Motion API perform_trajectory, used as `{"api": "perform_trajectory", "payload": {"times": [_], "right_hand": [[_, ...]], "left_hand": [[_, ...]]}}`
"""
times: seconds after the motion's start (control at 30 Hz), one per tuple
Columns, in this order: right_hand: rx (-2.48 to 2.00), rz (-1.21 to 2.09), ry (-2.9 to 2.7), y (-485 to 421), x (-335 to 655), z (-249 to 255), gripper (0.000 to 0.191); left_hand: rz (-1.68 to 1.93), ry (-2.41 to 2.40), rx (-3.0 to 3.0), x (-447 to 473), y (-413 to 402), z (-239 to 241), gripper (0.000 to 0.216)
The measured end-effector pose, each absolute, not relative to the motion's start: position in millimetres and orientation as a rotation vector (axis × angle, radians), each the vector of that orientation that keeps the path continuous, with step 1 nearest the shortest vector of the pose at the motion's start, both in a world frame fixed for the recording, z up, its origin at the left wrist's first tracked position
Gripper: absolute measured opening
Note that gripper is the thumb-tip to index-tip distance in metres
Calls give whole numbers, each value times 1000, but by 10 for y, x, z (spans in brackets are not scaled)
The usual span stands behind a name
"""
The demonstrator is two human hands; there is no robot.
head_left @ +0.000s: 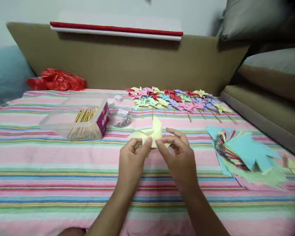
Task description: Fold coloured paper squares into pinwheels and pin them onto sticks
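Note:
Between both hands I hold a pale yellow paper pinwheel [149,133] above the striped cloth, its blades folded in towards the middle and one pointing up. My left hand [134,154] pinches it from the left, thumb near the centre. From the right, my right hand [178,150] grips the lower right blade between thumb and index finger, its other fingers lifted. No stick shows on this pinwheel. Beyond it, finished pinwheels [173,101] in several colours lie on sticks. Left of my hands stand a plastic tub [61,123] of wooden sticks [86,115] and a clear bag [124,119] of small metal pieces.
Cut paper sheets [250,150] in blue, green and pink lie piled at the right. Two small boxes [118,98] sit behind the bag. A red plastic bag [61,80] lies at the back left against a brown board [137,62]. Stacked cushions [272,95] border the right side.

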State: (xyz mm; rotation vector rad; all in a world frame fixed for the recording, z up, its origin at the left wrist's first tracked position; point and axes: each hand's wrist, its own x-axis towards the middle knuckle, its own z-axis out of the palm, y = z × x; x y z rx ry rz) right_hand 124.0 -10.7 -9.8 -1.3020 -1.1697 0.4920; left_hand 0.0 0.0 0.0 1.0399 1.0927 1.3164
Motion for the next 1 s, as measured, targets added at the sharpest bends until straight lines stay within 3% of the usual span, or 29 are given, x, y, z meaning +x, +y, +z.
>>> {"api": "perform_trajectory", "payload": {"times": [0.77,1.0], "right_hand": [[-1292,485,-1135,-120,1156,-112,7],[-1222,558,-1066,-125,1120,-101,20]], "left_hand": [[1304,1047,1032,25,11,-4,31],[1315,1026,1020,21,5,53,30]]}}
